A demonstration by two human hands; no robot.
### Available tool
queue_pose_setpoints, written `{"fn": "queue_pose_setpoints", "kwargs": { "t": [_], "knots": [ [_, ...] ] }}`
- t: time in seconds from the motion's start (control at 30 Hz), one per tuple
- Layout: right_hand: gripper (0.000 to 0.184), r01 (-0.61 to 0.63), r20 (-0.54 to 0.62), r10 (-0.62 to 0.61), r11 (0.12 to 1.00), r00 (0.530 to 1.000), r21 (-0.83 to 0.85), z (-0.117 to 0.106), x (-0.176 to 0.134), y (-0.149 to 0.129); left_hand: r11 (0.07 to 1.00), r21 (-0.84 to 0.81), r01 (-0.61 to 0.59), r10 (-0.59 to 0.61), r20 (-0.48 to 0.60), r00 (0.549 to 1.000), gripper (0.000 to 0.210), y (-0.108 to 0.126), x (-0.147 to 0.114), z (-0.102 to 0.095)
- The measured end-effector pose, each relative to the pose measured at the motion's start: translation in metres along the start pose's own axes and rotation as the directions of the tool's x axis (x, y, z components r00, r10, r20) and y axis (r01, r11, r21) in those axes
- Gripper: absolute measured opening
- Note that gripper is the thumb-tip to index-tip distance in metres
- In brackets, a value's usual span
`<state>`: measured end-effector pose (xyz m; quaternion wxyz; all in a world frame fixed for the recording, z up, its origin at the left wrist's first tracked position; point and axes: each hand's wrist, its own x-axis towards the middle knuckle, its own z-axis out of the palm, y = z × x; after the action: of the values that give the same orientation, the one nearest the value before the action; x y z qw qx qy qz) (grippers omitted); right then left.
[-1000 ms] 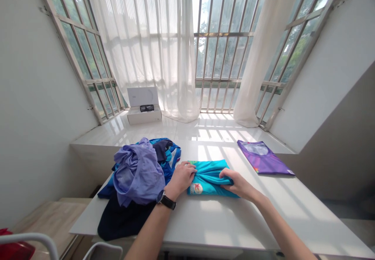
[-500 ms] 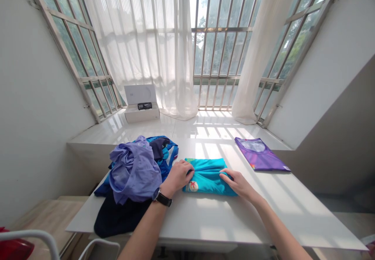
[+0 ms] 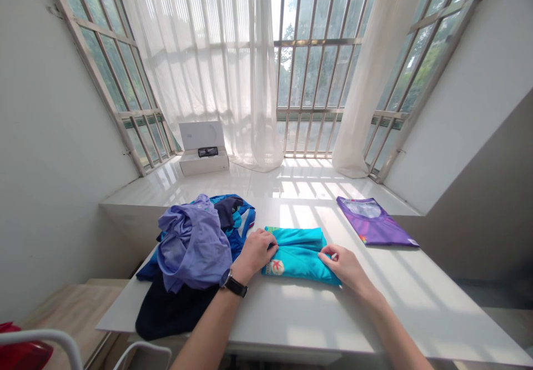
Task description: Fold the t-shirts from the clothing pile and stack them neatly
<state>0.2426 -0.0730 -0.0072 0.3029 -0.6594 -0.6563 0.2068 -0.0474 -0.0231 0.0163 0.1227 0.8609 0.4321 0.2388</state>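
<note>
A turquoise garment [image 3: 297,253], folded into a flat rectangle with a round pale print at its lower left, lies on the white table [image 3: 287,314]. My left hand [image 3: 259,252], a black watch [image 3: 234,283] on its wrist, pinches the garment's left end. At the right end my right hand [image 3: 338,263] has its thumb and fingertips closed on the cloth's edge. A crease runs across the fabric between both hands. The garment's underside is hidden.
Left of my hands is a heap with a lavender garment [image 3: 194,248] over blue and black clothes. A folded purple shirt [image 3: 377,225] lies at the back right. An open white box [image 3: 204,162] holding a dark device stands on the windowsill by the curtain [image 3: 204,70].
My right hand has shifted slightly right and down along the turquoise garment's end, and the folds between the hands look flatter. My left hand keeps its hold. The view has shifted a little.
</note>
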Motion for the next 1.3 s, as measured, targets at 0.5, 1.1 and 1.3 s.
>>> {"fn": "queue_pose_setpoints", "kwargs": {
  "t": [0.5, 1.1, 1.3],
  "knots": [
    [0.04, 0.197, -0.075, -0.285, 0.808, 0.956, -0.555, 0.015, 0.0, -0.023, 0.999, -0.027, 0.032, -0.033, -0.013, 0.999, 0.017, -0.003, -0.001, 0.009],
    [0.028, 0.241, -0.087, -0.341, 0.801, 0.936, -0.548, 0.019, -0.003, -0.013, 0.996, 0.046, 0.075, -0.077, 0.041, 0.996, 0.016, 0.001, 0.0, 0.005],
    [0.031, 0.309, -0.035, -0.395, 0.767, 0.918, -0.563, 0.017, -0.005, -0.007, 0.991, 0.116, 0.067, -0.072, 0.045, 0.996, 0.016, 0.005, -0.001, 0.002]
  ]
}}
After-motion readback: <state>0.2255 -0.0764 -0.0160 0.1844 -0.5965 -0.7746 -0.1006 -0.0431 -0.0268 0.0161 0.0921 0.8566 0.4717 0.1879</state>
